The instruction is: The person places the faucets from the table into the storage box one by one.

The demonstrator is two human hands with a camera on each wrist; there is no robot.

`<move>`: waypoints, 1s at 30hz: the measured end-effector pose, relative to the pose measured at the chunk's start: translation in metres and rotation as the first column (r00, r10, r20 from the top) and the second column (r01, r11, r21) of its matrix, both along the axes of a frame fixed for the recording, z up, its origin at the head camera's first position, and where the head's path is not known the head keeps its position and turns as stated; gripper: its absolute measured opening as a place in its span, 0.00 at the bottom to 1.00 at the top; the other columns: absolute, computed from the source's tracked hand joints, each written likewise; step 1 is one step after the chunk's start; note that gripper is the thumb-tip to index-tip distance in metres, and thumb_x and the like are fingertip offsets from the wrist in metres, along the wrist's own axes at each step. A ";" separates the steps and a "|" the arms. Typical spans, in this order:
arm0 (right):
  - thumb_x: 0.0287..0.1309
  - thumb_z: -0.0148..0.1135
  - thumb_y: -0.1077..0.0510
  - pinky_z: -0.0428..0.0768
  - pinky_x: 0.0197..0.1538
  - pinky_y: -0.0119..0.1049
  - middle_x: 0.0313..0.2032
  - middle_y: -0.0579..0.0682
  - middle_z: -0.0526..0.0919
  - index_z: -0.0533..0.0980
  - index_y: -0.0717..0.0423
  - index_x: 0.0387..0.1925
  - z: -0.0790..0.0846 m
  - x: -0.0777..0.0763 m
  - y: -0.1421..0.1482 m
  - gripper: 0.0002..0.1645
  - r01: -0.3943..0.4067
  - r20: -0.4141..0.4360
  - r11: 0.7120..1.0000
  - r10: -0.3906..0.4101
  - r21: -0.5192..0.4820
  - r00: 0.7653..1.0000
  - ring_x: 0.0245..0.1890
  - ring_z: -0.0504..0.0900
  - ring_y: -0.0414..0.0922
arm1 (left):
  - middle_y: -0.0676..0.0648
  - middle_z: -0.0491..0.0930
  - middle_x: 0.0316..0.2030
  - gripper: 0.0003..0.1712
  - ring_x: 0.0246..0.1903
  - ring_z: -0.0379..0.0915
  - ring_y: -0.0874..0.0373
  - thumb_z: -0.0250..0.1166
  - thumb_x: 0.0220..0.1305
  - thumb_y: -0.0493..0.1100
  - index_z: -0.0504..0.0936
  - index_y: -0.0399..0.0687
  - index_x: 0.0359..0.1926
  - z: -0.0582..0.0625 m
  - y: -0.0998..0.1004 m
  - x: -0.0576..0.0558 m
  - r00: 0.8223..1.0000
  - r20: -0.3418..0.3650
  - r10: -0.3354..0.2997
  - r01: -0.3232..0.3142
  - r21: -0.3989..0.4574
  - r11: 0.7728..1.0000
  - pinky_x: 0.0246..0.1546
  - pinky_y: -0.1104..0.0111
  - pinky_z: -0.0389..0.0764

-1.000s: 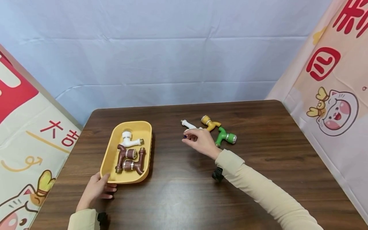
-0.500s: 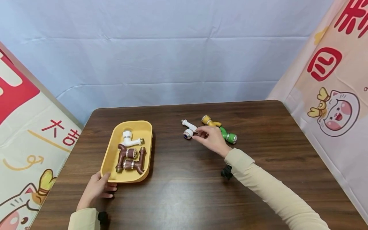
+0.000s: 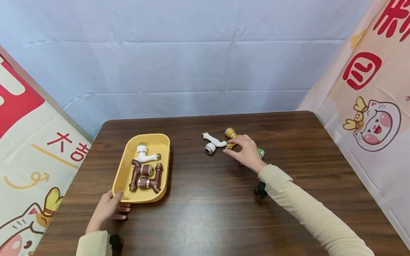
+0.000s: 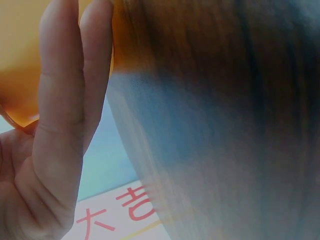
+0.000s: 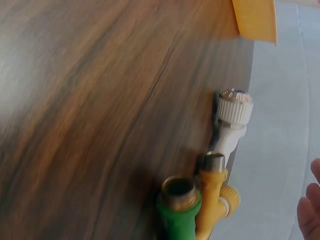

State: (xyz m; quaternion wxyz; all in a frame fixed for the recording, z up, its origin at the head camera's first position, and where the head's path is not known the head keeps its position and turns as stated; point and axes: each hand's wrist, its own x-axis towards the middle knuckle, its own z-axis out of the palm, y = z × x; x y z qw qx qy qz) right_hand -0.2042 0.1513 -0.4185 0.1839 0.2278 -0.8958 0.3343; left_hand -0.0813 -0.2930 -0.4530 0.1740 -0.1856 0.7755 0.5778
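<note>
My left hand (image 3: 107, 209) holds the near left corner of a yellow plastic tray (image 3: 120, 177), thumb over the rim and fingers along the outside. Inside lie a white tap (image 3: 145, 155) and two brown taps (image 3: 135, 176). My right hand (image 3: 248, 153) hovers above a yellow tap (image 3: 230, 133) and a green tap (image 3: 261, 153), partly hiding both, its thumb and fingers apart. Left of it, another white tap (image 3: 215, 141) rests on the table. In the right wrist view, the fingertips (image 5: 311, 210) at the edge stand clear of the taps.
The dark wooden table (image 3: 198, 213) ends at a pale blue cloth (image 3: 192, 71) behind it. Printed banners (image 3: 368, 103) flank both sides.
My right hand has moved right, from over the white tap to over the yellow and green taps, leaving the white one uncovered. My left hand stays at the tray.
</note>
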 end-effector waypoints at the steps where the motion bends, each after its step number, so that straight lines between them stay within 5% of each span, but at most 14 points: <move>1: 0.42 0.72 0.53 0.72 0.41 0.46 0.36 0.53 0.82 0.81 0.58 0.36 0.000 0.000 0.002 0.18 0.005 0.003 1.000 -0.005 0.000 1.000 0.39 0.74 0.50 | 0.40 0.79 0.27 0.26 0.26 0.79 0.50 0.39 0.72 0.44 0.49 0.27 0.60 0.000 0.000 0.000 1.000 -0.001 0.000 0.000 0.001 1.000 0.23 0.57 0.81; 15: 0.43 0.71 0.52 0.67 0.50 0.53 0.42 0.57 0.80 0.78 0.60 0.45 -0.001 -0.003 0.032 0.26 0.086 0.085 0.996 -0.088 0.035 0.992 0.45 0.72 0.53 | 0.39 0.79 0.28 0.27 0.26 0.79 0.50 0.39 0.72 0.43 0.48 0.26 0.61 0.001 0.001 0.000 1.000 0.007 0.002 -0.002 -0.002 1.000 0.24 0.58 0.81; 30: 0.45 0.70 0.48 0.60 0.57 0.59 0.52 0.62 0.73 0.65 0.62 0.60 -0.022 -0.005 0.060 0.43 0.124 0.231 0.990 -0.135 0.062 0.964 0.54 0.67 0.60 | 0.40 0.79 0.27 0.26 0.26 0.79 0.51 0.39 0.72 0.44 0.49 0.27 0.61 -0.001 0.000 -0.001 1.000 -0.001 0.002 -0.002 0.008 1.000 0.24 0.58 0.81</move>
